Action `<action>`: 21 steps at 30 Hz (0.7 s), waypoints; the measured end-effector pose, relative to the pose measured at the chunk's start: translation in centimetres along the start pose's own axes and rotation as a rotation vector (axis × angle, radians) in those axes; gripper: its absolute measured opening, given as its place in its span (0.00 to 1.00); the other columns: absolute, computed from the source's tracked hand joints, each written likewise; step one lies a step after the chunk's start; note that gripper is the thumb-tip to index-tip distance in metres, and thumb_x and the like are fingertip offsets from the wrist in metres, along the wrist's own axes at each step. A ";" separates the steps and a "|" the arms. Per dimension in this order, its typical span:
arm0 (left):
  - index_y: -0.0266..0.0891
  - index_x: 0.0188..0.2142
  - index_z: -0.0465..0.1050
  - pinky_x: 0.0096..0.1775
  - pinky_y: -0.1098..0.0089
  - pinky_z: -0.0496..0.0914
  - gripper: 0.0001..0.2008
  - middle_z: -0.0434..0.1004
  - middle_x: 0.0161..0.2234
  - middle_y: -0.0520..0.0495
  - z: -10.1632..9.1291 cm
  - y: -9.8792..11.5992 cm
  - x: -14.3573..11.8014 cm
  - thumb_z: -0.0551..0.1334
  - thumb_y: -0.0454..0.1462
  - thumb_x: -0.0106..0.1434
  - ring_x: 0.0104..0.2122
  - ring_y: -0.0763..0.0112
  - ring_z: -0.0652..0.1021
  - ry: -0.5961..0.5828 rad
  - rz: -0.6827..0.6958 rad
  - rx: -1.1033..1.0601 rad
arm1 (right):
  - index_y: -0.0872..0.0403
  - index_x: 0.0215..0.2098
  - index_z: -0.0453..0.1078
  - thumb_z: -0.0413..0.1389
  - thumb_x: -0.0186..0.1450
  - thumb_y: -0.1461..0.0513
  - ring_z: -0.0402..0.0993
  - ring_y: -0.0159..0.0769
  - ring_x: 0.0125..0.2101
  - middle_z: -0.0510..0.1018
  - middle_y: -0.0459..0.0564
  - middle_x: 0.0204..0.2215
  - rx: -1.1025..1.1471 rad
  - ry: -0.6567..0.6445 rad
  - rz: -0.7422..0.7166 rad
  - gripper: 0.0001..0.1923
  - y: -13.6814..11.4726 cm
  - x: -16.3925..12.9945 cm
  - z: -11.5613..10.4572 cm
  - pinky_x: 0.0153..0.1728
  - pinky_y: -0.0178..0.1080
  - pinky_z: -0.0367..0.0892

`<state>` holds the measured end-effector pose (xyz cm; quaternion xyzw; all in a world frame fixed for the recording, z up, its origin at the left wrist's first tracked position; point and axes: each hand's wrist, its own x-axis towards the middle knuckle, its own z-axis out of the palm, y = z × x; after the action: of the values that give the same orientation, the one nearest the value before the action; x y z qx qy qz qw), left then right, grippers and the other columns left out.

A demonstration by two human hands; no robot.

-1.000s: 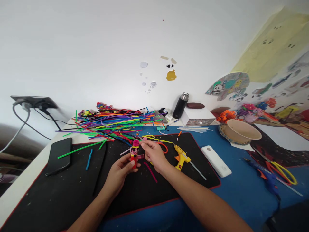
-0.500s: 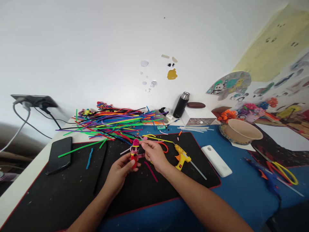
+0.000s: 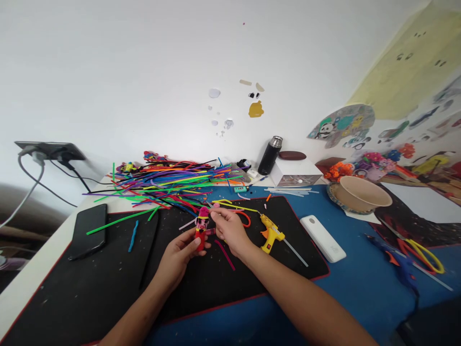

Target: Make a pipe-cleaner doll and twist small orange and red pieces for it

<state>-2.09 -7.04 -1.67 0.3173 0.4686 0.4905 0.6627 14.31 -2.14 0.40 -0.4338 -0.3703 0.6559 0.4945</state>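
My left hand (image 3: 182, 249) is closed around a small pipe-cleaner doll (image 3: 200, 239) with a red body, a face, a yellow band and a pink top. The doll stands nearly upright over the black mat (image 3: 118, 293). Beside its pink top, my right hand (image 3: 229, 229) has thumb and forefinger pinched together; what lies between them is too small to make out. Under the right hand, a magenta pipe cleaner (image 3: 225, 255) lies on the mat. Scissors with orange handles (image 3: 246, 219) are partly hidden behind that hand. A yellow glue gun (image 3: 271, 234) rests to its right.
Many coloured pipe cleaners (image 3: 169, 180) are heaped along the back. A phone (image 3: 89, 231) lies at left, a white power bank (image 3: 323, 239) at right. Farther right are a beige bowl (image 3: 363, 194), a blue glue gun (image 3: 396, 264) and yellow-handled scissors (image 3: 425, 254). A black flask (image 3: 270, 156) stands behind.
The doll has turned slightly, so its face shows more clearly toward me. Both hands stay in nearly the same place.
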 end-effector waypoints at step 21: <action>0.36 0.46 0.83 0.34 0.67 0.78 0.25 0.87 0.41 0.37 0.0 0.0 0.0 0.78 0.45 0.50 0.35 0.56 0.85 -0.014 0.003 -0.004 | 0.57 0.42 0.78 0.66 0.59 0.49 0.47 0.22 0.13 0.59 0.34 0.15 0.001 0.025 -0.051 0.21 -0.3 -0.2 0.0 0.15 0.31 0.44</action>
<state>-2.10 -7.03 -1.72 0.3200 0.4626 0.4902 0.6658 14.45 -2.25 0.70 -0.4321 -0.3745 0.6377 0.5161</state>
